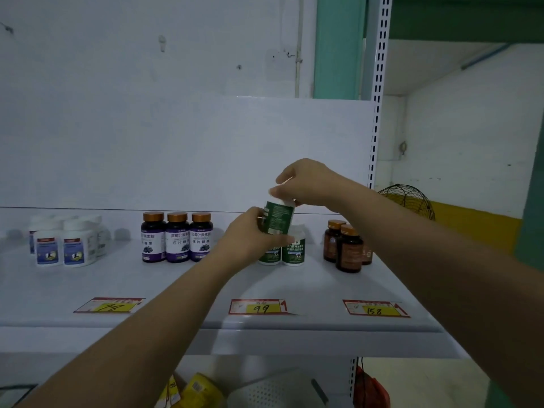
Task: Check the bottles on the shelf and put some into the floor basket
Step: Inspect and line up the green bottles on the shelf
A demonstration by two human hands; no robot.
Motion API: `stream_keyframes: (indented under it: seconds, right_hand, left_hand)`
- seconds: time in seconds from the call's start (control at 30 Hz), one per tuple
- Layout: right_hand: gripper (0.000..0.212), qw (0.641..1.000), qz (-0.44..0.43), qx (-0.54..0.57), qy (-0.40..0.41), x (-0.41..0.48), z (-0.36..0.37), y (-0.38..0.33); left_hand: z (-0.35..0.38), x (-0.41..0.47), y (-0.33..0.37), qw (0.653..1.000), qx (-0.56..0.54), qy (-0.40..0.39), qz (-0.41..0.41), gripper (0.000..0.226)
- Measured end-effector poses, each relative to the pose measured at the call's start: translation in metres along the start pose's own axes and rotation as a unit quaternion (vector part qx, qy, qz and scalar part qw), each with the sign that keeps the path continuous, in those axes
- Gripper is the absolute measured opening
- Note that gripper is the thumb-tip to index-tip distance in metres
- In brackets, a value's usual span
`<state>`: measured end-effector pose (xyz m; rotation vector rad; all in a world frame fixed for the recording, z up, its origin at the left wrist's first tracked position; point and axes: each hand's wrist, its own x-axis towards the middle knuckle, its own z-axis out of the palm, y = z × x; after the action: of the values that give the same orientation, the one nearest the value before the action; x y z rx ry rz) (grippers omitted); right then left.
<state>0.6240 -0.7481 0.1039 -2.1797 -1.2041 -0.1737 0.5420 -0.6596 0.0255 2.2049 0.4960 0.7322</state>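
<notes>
A green-labelled bottle with a white cap (278, 217) is held up above the white shelf (206, 290). My left hand (250, 234) grips its body from the left and below. My right hand (306, 184) pinches its cap from above. Behind my hands stand two more green-and-white bottles (293, 250). To the left stand three purple-labelled bottles with gold caps (178, 237). Several white bottles (63, 245) sit at the far left. Brown bottles with gold caps (347, 245) stand at the right. The floor basket is hard to make out.
Price tags reading 99 (259, 307) and 158 (375, 309) lie along the shelf's front, with another tag (109, 305) further left. A slotted upright (378, 92) bounds the shelf on the right. A black wire basket (407, 200) sits behind it. Yellow packages (195, 391) and a white perforated object (273, 391) lie below.
</notes>
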Motion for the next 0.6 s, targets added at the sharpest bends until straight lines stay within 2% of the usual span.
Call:
stream_keyframes:
  seconds: [0.07, 0.13, 0.23, 0.3, 0.4, 0.47, 0.53, 0.6]
  right_hand:
    - [0.038, 0.999, -0.023, 0.017, -0.015, -0.002, 0.001, 0.005]
    - [0.036, 0.996, -0.038, 0.066, -0.040, -0.003, 0.004, 0.010]
    - [0.036, 0.991, -0.048, 0.114, -0.049, -0.003, 0.009, 0.016]
    - [0.038, 0.993, -0.049, 0.097, -0.035, -0.001, 0.011, 0.019]
    - [0.037, 0.999, -0.039, 0.001, -0.009, 0.005, 0.013, 0.019]
    - [0.036, 0.999, -0.032, -0.027, 0.003, 0.008, 0.013, 0.019]
    - [0.038, 0.997, -0.032, -0.064, 0.007, 0.011, 0.014, 0.021]
    - [0.038, 0.996, -0.036, -0.084, -0.004, 0.013, 0.018, 0.027]
  left_hand:
    - [-0.007, 0.001, -0.001, 0.998, -0.051, -0.042, -0.017, 0.047]
    - [-0.011, 0.001, -0.004, 0.995, -0.076, -0.053, -0.026, 0.039]
    - [-0.008, 0.003, -0.009, 0.993, -0.105, -0.039, -0.023, 0.037]
    - [-0.003, 0.005, -0.014, 0.995, -0.103, -0.009, -0.011, 0.036]
    - [0.006, 0.009, -0.019, 0.998, -0.030, 0.048, 0.005, 0.047]
    - [0.010, 0.009, -0.021, 0.997, 0.014, 0.069, 0.020, 0.056]
    - [0.010, 0.009, -0.026, 0.995, 0.070, 0.060, 0.029, 0.060]
    - [0.007, 0.009, -0.038, 0.987, 0.156, 0.036, 0.023, 0.053]
